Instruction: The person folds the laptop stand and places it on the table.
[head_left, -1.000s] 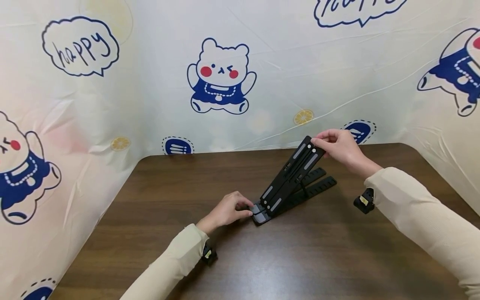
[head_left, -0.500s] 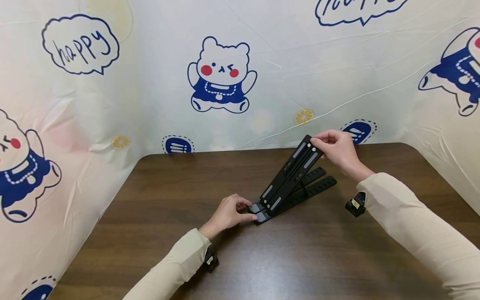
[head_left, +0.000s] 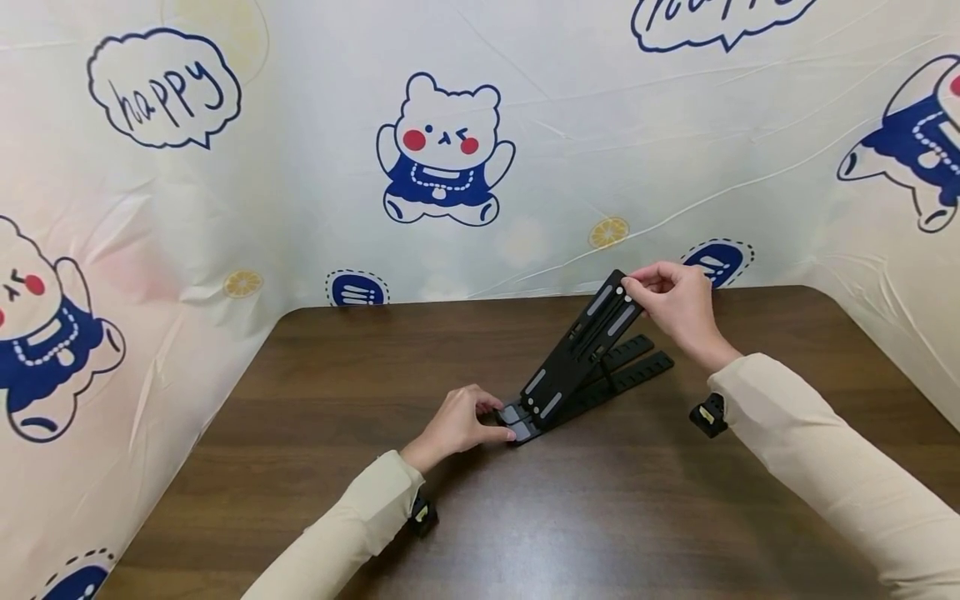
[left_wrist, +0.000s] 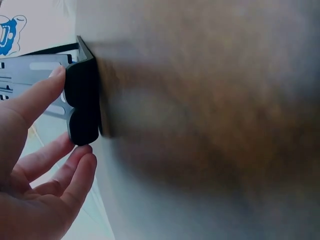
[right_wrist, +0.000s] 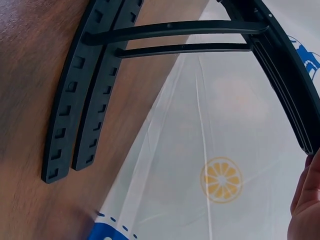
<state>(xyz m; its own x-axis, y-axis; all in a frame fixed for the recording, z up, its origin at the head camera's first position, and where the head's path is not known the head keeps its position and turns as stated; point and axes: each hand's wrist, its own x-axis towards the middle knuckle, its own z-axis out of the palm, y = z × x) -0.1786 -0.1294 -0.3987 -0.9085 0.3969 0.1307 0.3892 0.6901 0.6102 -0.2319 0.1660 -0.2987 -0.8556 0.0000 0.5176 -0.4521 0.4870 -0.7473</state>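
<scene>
A black folding laptop stand [head_left: 566, 358] stands raised at a slant on the table, its two top arms almost side by side. My left hand [head_left: 456, 423] grips the low front end, thumb near a grey pad [head_left: 522, 431]; the left wrist view shows the rounded front lips [left_wrist: 82, 87] between thumb and fingers. With thumb and fingers, my right hand [head_left: 681, 308] pinches the high rear end. Notched base rails [right_wrist: 62, 115] and two support bars [right_wrist: 175, 32] joining them to the top arms show in the right wrist view, where most of the right hand is cut off.
The brown wooden table [head_left: 337, 367] extends around the stand. A pale printed cloth [head_left: 555, 167] hangs directly behind its back edge and along both sides. Black wrist cameras [head_left: 708, 415] sit under both sleeves.
My left thumb has slid slightly right onto the front pad. The right wrist and forearm have shifted a little left and down, fingers still at the stand's top end. The stand has barely moved.
</scene>
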